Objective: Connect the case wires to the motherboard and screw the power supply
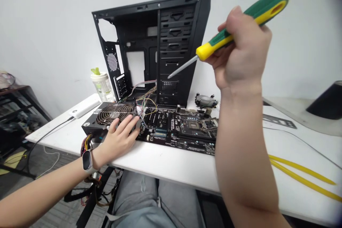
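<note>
Raised at the right, my right hand is wrapped round a green and yellow screwdriver; its shaft slants down to the left, the tip in front of the black computer case. My left hand rests with fingers spread at the right end of the power supply, next to the motherboard. Whether it touches a small part under the fingertips is hidden. The motherboard lies flat before the case, its CPU socket exposed. Thin coloured wires run out of the case toward my left fingers.
A CPU cooler sits behind the motherboard. A lidded cup and a white power strip stand left of the case. On the right lie yellow handles and an I/O shield. Cables hang below the table's front edge.
</note>
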Demonstrator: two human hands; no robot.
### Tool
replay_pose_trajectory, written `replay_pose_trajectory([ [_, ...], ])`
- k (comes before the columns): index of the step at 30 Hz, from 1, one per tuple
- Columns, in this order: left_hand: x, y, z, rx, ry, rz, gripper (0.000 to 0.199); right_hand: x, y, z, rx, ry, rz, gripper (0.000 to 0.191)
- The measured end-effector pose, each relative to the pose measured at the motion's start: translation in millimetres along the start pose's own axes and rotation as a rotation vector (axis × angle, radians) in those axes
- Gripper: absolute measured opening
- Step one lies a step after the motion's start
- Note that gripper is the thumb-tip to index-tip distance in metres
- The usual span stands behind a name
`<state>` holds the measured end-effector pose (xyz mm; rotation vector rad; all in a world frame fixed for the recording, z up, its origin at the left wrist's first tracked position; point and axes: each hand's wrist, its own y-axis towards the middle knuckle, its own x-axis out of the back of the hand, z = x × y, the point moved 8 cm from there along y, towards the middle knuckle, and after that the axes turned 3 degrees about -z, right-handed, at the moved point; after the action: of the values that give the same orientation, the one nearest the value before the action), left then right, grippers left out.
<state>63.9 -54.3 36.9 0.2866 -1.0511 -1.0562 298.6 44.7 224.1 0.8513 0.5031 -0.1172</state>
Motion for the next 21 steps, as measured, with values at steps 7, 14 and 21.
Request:
replay_pose_trajectory([
  [7, -5.4, -5, 13, -0.032, -0.014, -0.003, 0.024, 3, 5, 5, -0.008, 0.025, 0.030, 0.024],
  [14, -31.6, -12, 46, 0.007, -0.043, 0.110, 0.026, 7, 6, 12, 0.012, -0.011, 0.015, 0.024],
  [21, -51.7, -16, 74, -0.047, -0.012, 0.140, 0.023, 9, 8, 8, 0.040, -0.064, 0.046, 0.025],
])
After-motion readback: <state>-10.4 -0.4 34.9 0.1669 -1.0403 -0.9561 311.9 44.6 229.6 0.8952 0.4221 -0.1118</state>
